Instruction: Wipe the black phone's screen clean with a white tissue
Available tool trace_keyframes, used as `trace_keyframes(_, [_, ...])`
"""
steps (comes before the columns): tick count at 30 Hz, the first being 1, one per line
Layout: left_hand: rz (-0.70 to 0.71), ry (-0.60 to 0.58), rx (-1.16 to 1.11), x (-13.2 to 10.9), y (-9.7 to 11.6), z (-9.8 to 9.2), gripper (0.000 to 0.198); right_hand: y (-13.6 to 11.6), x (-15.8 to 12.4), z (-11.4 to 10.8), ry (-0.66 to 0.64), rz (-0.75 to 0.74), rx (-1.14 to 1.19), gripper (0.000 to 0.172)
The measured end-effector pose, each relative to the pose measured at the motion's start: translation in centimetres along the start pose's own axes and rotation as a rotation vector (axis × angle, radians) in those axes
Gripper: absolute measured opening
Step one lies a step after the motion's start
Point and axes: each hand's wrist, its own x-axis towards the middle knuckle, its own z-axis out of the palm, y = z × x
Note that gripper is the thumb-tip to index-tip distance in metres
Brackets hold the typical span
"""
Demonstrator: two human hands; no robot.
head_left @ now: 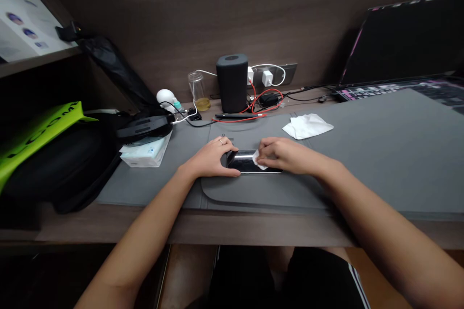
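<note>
While the phone [245, 165] is gripped at its left end between thumb and fingers of the left hand [213, 158], a wadded tissue [256, 159] is pinched in the right hand [284, 153] against its glossy top — mid-wipe, by the looks of it. It's laid flat on the grey mat [366, 164], near the desk's [253, 228] front edge. For another stroke, it should be kept pinned — light pressure's probably needed.

dim light, glare on phone [245, 161], edges stretched
</note>
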Motion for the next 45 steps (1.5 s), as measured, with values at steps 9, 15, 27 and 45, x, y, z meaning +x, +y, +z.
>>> trace_keyframes(9, [-0.004,-0.014,0.010,0.1,-0.1,0.1,0.059,0.6,-1.2,-0.6,0.001,0.047,0.027,0.035])
trace_keyframes(15, [-0.010,-0.027,0.018,0.1,0.0,0.1,0.060,-1.0,0.5,1.2,0.070,-0.038,-0.051,0.028])
trace_keyframes(27, [-0.041,-0.045,0.005,0.0,-0.3,0.3,0.058,0.8,-1.8,-0.7,0.001,0.010,0.008,0.022])
trace_keyframes(45, [-0.039,-0.041,0.030,0.0,-0.1,0.2,0.061,-0.2,-1.1,0.1,0.030,-0.023,-0.066,0.028])
